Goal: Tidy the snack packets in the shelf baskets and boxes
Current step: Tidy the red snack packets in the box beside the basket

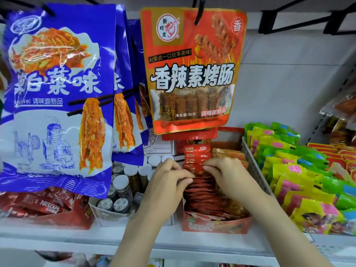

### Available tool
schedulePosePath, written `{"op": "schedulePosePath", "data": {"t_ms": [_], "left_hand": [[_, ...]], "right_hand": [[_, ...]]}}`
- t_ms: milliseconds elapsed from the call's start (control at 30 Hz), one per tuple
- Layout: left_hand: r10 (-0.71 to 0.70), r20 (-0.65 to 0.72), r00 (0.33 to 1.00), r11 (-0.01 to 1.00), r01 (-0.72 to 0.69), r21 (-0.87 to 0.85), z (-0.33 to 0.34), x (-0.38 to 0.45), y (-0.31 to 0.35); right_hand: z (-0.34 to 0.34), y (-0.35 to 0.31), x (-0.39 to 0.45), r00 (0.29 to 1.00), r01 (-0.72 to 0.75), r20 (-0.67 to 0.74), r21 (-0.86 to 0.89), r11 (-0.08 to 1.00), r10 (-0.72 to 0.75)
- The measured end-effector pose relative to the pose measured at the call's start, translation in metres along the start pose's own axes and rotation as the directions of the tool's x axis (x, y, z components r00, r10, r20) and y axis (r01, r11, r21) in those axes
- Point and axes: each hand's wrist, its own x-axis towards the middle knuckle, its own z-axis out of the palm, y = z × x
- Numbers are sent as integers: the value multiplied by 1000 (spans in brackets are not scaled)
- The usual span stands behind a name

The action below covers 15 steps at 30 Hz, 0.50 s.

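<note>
A red cardboard display box stands on the shelf, packed with a row of small red snack packets standing on edge. Both hands are in this box. My left hand curls its fingers over the tops of the packets from the left side. From the right, my right hand pinches the top edges of the red packets near the middle of the row. Orange-brown packets fill the right half of the box behind my right hand.
A grey plastic basket of yellow-green packets stands right of the box. Small white-capped jars and a box of Nescafe sachets sit to the left. Large blue bags and an orange bag hang overhead.
</note>
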Motion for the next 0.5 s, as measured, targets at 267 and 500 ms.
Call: {"op": "schedulePosePath", "data": {"t_ms": [267,500], "left_hand": [[7,-12,1000,995,-8,-99,0,2,1],[13,186,982,995,6,-103,1,0,6]], "right_hand": [[-24,0,16,909,-16,414,-77,997,46],[-23,4,21,986,-103,130,-54,993,109]]}}
